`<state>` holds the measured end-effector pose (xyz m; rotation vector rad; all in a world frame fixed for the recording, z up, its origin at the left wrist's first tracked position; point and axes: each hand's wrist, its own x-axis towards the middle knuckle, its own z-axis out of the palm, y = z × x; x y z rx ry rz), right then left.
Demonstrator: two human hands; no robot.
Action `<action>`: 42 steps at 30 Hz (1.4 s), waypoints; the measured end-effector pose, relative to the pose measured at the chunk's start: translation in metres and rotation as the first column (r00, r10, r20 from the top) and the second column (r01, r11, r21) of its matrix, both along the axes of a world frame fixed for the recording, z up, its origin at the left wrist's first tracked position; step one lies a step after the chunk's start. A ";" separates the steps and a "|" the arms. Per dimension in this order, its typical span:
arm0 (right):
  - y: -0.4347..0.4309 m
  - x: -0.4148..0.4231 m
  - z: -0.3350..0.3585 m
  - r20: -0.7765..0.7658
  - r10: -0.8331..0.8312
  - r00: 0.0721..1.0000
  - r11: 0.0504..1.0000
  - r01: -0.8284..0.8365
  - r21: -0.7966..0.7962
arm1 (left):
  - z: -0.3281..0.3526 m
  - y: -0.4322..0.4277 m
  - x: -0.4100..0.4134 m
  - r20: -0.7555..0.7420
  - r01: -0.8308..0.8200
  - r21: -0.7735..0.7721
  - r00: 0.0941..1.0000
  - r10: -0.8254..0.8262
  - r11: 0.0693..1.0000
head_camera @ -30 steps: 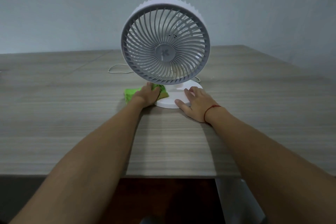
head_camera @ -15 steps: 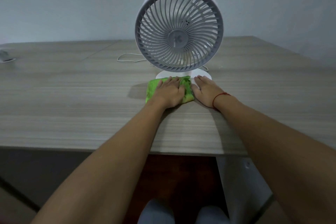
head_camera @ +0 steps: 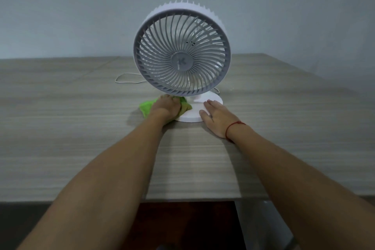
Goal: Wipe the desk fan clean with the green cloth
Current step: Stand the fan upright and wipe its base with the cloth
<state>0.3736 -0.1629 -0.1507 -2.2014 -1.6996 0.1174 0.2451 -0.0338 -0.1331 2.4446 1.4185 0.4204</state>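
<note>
Green cloth (head_camera: 146,107), soft and bunched, is pressed under your left hand (head_camera: 165,106) against the fan (head_camera: 182,61) base; your right hand (head_camera: 216,116) lies flat, steadying the light, tippable base opposite

A single letter "K" is showing in pale grey on the round hub at the centre of the desk fan's (head_camera: 182,47) front grille; nothing else is reading as text.

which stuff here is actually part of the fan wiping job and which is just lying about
In use:
desk fan
green cloth, under the left hand
right hand, flat on the fan's base

Lying about:
white cable on the table
</note>
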 end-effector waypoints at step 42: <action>-0.005 -0.002 0.012 -0.321 -0.046 0.946 0.992 0.082 0.098 | -0.005 -0.062 0.016 -0.011 0.291 0.101 0.957 -0.291 0.951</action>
